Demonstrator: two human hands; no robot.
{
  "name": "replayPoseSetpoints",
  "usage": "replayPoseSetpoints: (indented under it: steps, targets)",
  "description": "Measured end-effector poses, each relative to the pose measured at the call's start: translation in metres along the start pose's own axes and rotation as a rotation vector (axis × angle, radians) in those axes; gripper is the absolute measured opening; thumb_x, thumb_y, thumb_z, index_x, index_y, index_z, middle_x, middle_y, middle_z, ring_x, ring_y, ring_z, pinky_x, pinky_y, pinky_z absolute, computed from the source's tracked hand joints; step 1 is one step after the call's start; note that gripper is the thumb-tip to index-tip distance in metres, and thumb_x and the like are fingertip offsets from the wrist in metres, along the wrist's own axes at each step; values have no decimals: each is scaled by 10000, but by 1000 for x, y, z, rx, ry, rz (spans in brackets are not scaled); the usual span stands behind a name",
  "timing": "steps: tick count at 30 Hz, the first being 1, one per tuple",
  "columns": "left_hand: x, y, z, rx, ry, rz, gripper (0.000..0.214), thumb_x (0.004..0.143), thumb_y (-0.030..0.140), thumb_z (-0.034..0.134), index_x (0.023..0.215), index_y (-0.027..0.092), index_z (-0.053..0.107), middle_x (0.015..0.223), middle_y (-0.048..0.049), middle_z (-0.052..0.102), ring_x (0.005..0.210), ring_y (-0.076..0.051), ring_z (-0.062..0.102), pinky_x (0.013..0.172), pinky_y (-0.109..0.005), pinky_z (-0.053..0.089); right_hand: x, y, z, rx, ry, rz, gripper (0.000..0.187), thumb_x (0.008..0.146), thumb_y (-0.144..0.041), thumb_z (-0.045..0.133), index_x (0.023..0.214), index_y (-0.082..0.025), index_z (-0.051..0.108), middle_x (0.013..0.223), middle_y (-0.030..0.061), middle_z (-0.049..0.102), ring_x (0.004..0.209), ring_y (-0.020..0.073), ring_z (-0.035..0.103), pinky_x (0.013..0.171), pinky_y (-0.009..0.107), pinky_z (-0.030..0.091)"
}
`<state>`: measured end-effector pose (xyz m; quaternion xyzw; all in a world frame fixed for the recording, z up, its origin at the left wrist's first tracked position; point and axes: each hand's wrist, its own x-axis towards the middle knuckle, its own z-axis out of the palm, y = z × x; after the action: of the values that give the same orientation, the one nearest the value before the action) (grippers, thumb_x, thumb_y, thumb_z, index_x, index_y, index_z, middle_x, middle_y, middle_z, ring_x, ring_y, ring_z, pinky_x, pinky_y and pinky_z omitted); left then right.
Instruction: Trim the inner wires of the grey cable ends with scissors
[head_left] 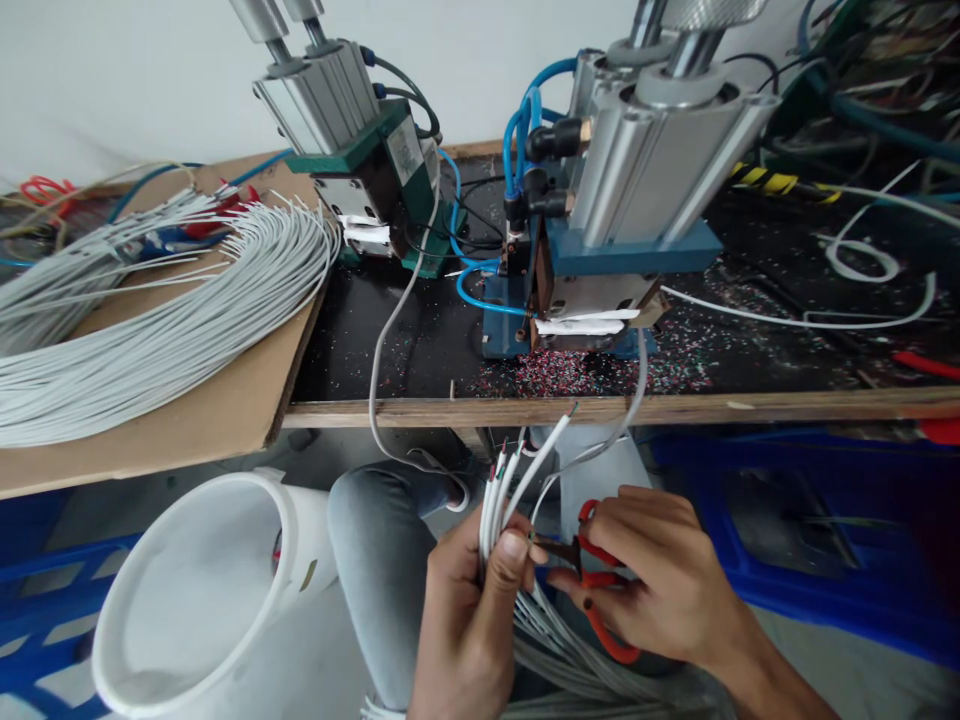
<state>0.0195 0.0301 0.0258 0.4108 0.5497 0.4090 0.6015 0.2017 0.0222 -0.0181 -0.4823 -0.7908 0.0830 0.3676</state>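
My left hand [469, 610] is closed around a bundle of white cables [501, 490], their stripped ends pointing up toward the bench edge. My right hand [660, 585] grips red-handled scissors [596, 580], with the blades pointing left at the bundle near my left thumb. Both hands sit below the bench, above my knee in grey trousers [382, 540]. The cables trail down past my wrists.
A blue pneumatic press [600, 270] stands on the black benchtop [420, 340] straight ahead, with colourful wire scraps below it. A green press [375, 160] stands to its left. Several long white cables [165, 300] lie on cardboard at left. A white bucket [202, 600] sits lower left; blue crates [810, 540] at right.
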Motion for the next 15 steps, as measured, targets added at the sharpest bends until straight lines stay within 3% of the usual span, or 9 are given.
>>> replayPoseSetpoints:
  steps: [15]
  targets:
    - [3, -8, -5, 0, -68, 56, 431, 929, 584, 650, 715, 210, 639, 614, 31, 483, 599, -146, 372, 590, -311, 318, 5, -3, -6, -160, -1, -85, 247, 886, -299, 701, 758, -255, 493, 589, -62, 592, 496, 143, 544, 546, 332, 363]
